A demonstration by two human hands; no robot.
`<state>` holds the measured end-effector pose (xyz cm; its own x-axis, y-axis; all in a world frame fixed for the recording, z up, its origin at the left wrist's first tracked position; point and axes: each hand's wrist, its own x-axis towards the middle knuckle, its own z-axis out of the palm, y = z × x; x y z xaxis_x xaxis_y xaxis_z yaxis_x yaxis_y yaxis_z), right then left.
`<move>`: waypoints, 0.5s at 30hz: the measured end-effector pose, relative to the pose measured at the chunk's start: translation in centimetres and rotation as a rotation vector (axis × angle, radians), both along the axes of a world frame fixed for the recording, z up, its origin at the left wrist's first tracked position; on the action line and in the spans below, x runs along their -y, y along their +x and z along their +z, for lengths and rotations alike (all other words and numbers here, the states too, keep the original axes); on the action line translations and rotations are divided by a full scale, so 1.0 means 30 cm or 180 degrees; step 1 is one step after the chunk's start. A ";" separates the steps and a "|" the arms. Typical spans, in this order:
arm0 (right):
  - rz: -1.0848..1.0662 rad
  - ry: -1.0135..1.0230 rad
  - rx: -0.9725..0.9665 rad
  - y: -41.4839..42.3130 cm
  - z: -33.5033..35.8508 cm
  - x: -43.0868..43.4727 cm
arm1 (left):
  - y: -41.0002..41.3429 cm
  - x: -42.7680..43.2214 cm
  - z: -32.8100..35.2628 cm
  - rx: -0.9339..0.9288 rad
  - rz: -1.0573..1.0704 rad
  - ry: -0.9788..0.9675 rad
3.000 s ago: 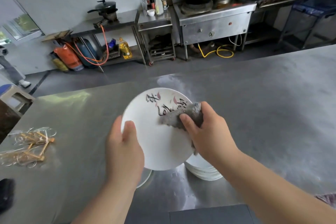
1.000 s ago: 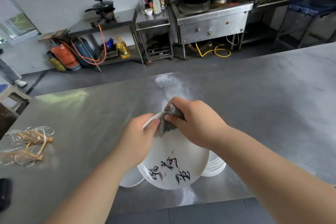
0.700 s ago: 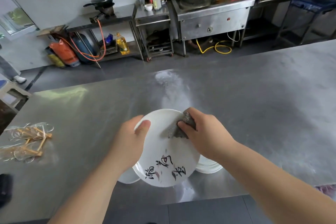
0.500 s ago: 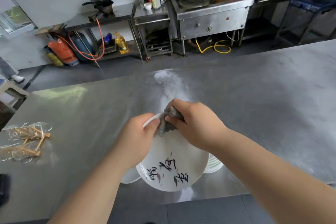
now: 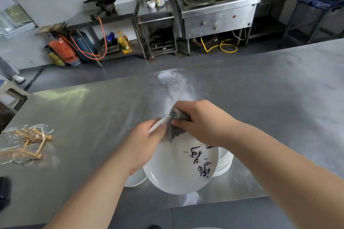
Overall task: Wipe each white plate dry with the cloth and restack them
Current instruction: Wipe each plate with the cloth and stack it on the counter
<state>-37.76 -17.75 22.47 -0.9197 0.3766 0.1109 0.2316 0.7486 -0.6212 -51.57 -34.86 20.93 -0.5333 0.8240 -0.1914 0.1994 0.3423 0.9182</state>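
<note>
A white plate (image 5: pixel 175 169) with black brush lettering is held above the steel table, face up towards me. My left hand (image 5: pixel 143 145) grips its far left rim, thumb on top. My right hand (image 5: pixel 202 122) grips a grey cloth (image 5: pixel 176 128) bunched over the plate's far rim. Under the plate on the right lies a stack of white plates (image 5: pixel 224 163). A single white plate (image 5: pixel 134 180) peeks out under it on the left.
The steel table (image 5: pixel 260 98) stretches far and right. Clear packets with wooden sticks (image 5: pixel 26 143) lie at the left edge, and a dark object (image 5: pixel 3 193) sits at the near left. Stoves, shelves and gas cylinders line the far wall.
The plate has turned in my hands, so the lettering moved from the near edge round to the right. The cloth stays on the far rim.
</note>
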 end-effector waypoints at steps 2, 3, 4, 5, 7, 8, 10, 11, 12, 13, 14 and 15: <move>-0.0064 0.0071 -0.0124 -0.020 0.014 0.013 | 0.019 -0.020 -0.003 -0.0443 0.0066 0.0113; -0.0186 -0.0019 -0.0262 -0.021 0.006 0.013 | 0.025 -0.022 -0.006 -0.0515 0.0212 0.0225; -0.0392 -0.0152 -0.0404 -0.017 -0.015 0.009 | 0.024 -0.021 -0.013 -0.0536 0.0413 0.0335; -0.0676 -0.0332 -0.0512 -0.007 -0.047 0.008 | 0.018 -0.017 -0.021 -0.0501 0.0651 0.0412; -0.1193 -0.0867 -0.0477 0.023 -0.128 0.014 | -0.001 0.001 -0.034 -0.0398 0.1115 0.0407; -0.1281 -0.1047 -0.0321 0.040 -0.169 0.026 | -0.015 0.015 -0.045 -0.0422 0.1212 0.0323; -0.1196 -0.0976 0.0028 0.070 -0.223 0.052 | -0.034 0.037 -0.070 -0.0656 0.1036 0.0097; -0.1110 -0.0844 0.0096 0.076 -0.225 0.056 | -0.036 0.038 -0.079 -0.0769 0.0818 -0.0003; -0.0969 -0.0684 0.0076 0.073 -0.214 0.055 | -0.031 0.032 -0.081 -0.0859 0.0517 -0.0114; -0.0762 -0.0482 0.0027 0.063 -0.191 0.051 | -0.018 0.019 -0.076 -0.0920 0.0133 -0.0213; -0.0533 -0.0260 -0.0003 0.048 -0.161 0.050 | -0.001 0.005 -0.072 -0.0949 -0.0210 -0.0292; -0.0349 -0.0074 -0.0042 0.031 -0.130 0.051 | 0.015 -0.010 -0.066 -0.0925 -0.0396 -0.0295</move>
